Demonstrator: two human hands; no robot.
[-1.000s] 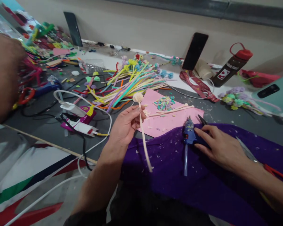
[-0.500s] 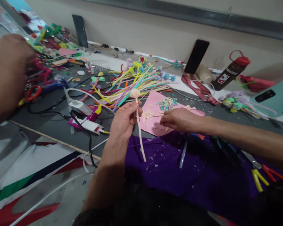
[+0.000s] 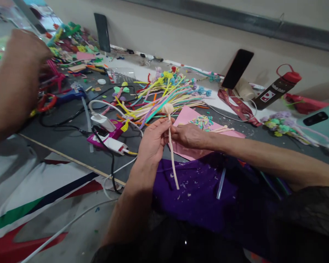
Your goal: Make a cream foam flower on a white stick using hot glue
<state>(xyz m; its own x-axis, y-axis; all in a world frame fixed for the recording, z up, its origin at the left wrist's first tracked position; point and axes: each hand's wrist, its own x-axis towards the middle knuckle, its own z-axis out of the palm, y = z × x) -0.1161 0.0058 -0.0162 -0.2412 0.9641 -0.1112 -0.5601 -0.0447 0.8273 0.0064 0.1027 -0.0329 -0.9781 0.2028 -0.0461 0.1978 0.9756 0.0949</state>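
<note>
A cream pipe-cleaner flower (image 3: pixel 173 160), with a rounded head on a long stem, is pinched upright in my left hand (image 3: pixel 151 142). Its stem hangs below my fingers, over a purple cloth (image 3: pixel 192 190). My right hand (image 3: pixel 190 135) meets the left one at the stem, just under the flower head. The right fingers are closed together, and what they grip is hidden. Beneath the right hand lies a pink sheet (image 3: pixel 183 115) bearing a pile of short pastel pieces (image 3: pixel 203 122).
Behind my hands spreads a heap of coloured pipe cleaners (image 3: pixel 164 98). To the left sit a purple power strip (image 3: pixel 117 128) with cables and another person's arm (image 3: pixel 16 84). A phone (image 3: pixel 237 69) and a bottle (image 3: pixel 276 87) stand at the back right.
My right hand has moved left from over the pink sheet to the flower's stem beside my left hand. The left hand keeps hold of the flower. The whole view has shifted slightly.
</note>
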